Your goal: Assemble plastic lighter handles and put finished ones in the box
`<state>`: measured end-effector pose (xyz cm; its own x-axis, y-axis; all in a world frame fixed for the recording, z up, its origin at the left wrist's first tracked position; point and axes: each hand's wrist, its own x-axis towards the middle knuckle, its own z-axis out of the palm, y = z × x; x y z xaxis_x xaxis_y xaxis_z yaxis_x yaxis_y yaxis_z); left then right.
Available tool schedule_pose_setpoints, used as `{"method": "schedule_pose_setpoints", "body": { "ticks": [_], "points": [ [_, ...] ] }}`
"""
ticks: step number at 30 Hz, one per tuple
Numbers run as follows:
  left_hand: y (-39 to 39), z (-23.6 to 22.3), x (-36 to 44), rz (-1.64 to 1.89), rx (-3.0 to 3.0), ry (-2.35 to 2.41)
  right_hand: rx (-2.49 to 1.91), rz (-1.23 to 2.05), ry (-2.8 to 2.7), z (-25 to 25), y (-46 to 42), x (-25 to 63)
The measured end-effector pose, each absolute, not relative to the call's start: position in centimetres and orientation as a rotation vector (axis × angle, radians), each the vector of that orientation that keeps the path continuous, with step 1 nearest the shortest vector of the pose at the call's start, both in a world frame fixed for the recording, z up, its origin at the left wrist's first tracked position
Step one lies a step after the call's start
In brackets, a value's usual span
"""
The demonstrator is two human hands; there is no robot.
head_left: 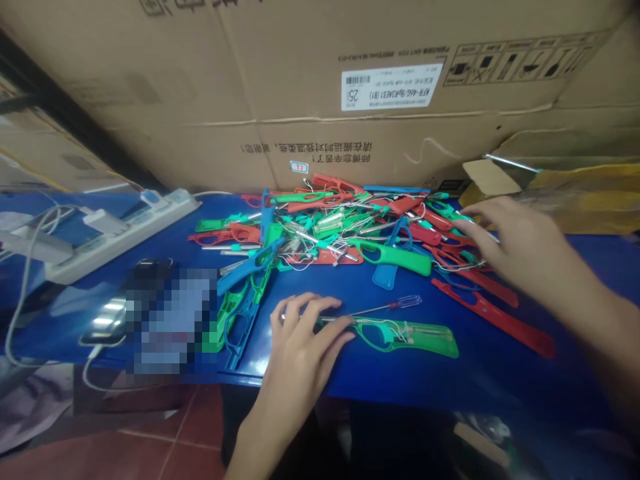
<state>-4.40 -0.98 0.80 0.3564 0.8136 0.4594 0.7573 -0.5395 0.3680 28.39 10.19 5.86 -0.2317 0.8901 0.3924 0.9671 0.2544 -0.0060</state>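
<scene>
My left hand (305, 333) is closed over the metal-tube end of a green gas lighter half-shell (430, 339), which lies flat on the blue table with its trigger loop and white wires exposed. Just behind it rests a small screwdriver (407, 302) with a clear handle. My right hand (515, 240) is at the right side of a heap of lighter parts (325, 227), its thumb and fingers around a thin metal tube (483, 228). A red lighter shell (495, 319) lies in front of that hand. The left fingers partly hide the green lighter's tube.
A large cardboard box (300, 87) walls off the back. At left are a white power strip (125, 230), a dark phone (107, 320) on a cable and a pixelated area. More green and blue shells (245, 320) lie left of my left hand. A yellow package (590, 193) stands at right.
</scene>
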Motion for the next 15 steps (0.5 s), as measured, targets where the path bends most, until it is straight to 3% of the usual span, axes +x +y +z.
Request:
{"method": "schedule_pose_setpoints", "body": {
  "ticks": [9, 15],
  "points": [
    [-0.8, 0.6, -4.4, 1.007, 2.491, 1.398, -1.992, -0.466, -2.337, 4.6, 13.6, 30.8],
    [-1.0, 0.4, -4.6, 1.036, 2.476, 1.371, -2.204, -0.531, -2.180, 6.7, 13.0, 29.8]
  ]
}}
